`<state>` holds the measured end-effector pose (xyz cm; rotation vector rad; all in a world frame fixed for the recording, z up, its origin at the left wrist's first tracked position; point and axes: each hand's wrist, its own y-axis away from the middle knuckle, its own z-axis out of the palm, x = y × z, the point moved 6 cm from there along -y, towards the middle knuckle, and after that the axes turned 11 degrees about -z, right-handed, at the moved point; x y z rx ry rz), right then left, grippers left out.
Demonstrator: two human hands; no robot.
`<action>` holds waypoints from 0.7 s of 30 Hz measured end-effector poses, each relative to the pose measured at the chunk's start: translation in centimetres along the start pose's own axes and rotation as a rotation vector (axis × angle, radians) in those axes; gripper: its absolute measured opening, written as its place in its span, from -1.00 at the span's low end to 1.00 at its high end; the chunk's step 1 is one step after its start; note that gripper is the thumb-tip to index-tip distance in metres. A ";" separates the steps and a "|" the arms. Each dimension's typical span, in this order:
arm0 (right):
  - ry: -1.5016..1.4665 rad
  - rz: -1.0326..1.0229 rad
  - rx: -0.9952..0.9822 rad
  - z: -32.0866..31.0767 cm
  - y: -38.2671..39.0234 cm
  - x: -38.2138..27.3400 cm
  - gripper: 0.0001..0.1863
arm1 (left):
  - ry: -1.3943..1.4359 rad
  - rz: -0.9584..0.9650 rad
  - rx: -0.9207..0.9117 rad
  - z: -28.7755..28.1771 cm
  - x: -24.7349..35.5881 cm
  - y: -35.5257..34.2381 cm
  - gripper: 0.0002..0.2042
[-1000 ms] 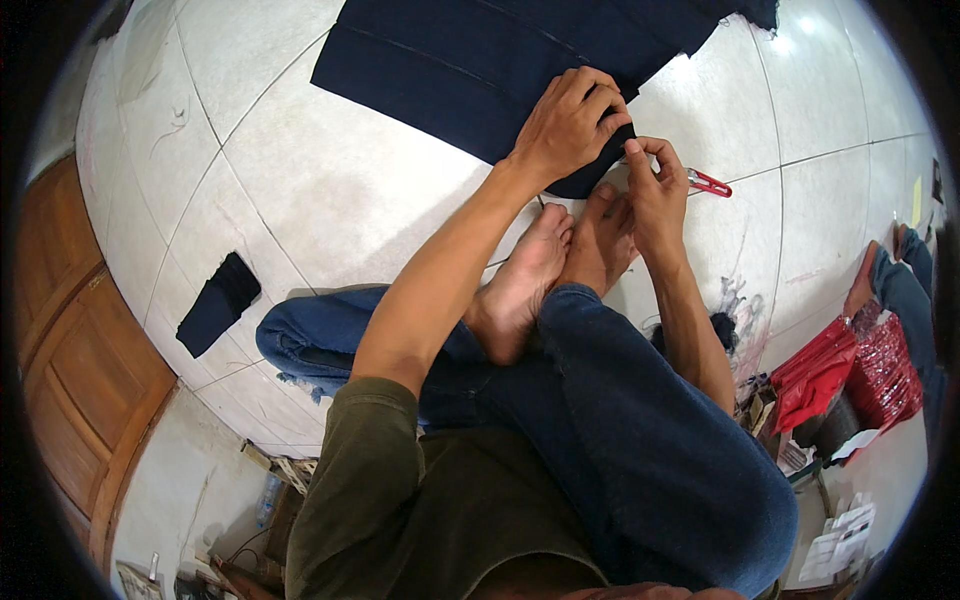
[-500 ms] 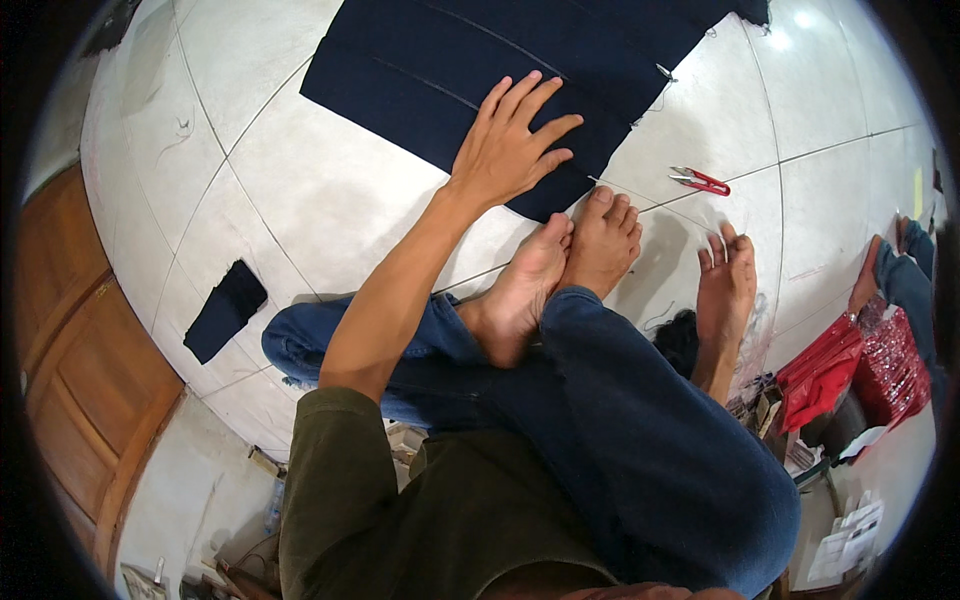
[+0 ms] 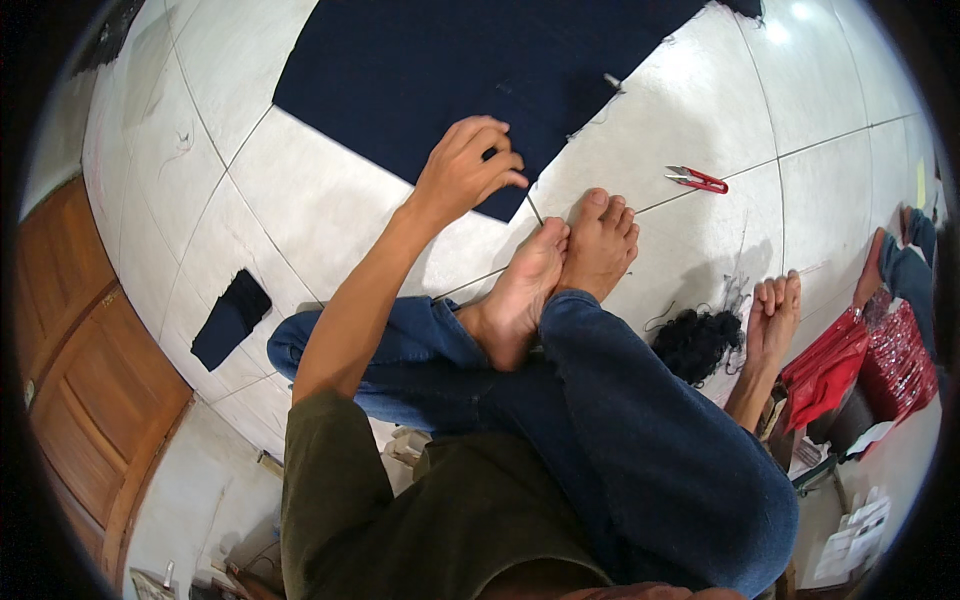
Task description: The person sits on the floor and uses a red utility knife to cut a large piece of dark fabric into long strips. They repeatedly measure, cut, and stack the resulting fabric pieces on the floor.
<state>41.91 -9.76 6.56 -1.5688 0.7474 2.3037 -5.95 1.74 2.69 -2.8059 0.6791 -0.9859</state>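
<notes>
A large dark navy cloth (image 3: 400,90) lies flat on the tiled floor beyond my feet, its right edge frayed with loose threads. My left hand (image 3: 468,172) is over its near edge, fingers bent and apart, with no fold of cloth visible between them. Out to the right, beyond my bent knee, my right hand (image 3: 772,322) has its fingers curled closed; what they hold, if anything, is too small to tell. A small pale clip-like thing (image 3: 612,81) sits on the cloth's right edge. Red-handled thread snips (image 3: 697,179) lie on the floor between the hands, touched by neither.
A tangle of black thread (image 3: 697,345) lies beside my right knee. A small folded dark cloth (image 3: 231,319) is on the floor at left, near a wooden door (image 3: 100,370). Red plastic packages (image 3: 885,355) and another person's leg (image 3: 905,255) are at the right edge.
The navy cloth has slid left, and my left hand has moved left with its fingers bending. My right hand has drawn away to the right and closed, uncovering more of the black thread.
</notes>
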 end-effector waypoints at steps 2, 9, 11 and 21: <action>0.519 0.007 0.042 -2.7 1.7 0.6 -0.84 | 0.065 -0.051 -0.037 -0.3 1.0 0.7 -0.68; 1.672 -0.472 -0.316 7.6 0.6 1.4 -0.76 | 0.013 -0.265 0.188 2.7 6.0 -5.9 -0.69; 1.530 -0.717 -0.461 12.3 -0.8 2.3 -0.64 | -0.042 -0.314 0.166 4.4 6.2 -6.9 -0.73; 1.304 -0.678 -0.670 16.7 -4.1 6.6 -0.67 | 0.418 -0.569 -0.208 7.0 6.0 -5.6 -0.88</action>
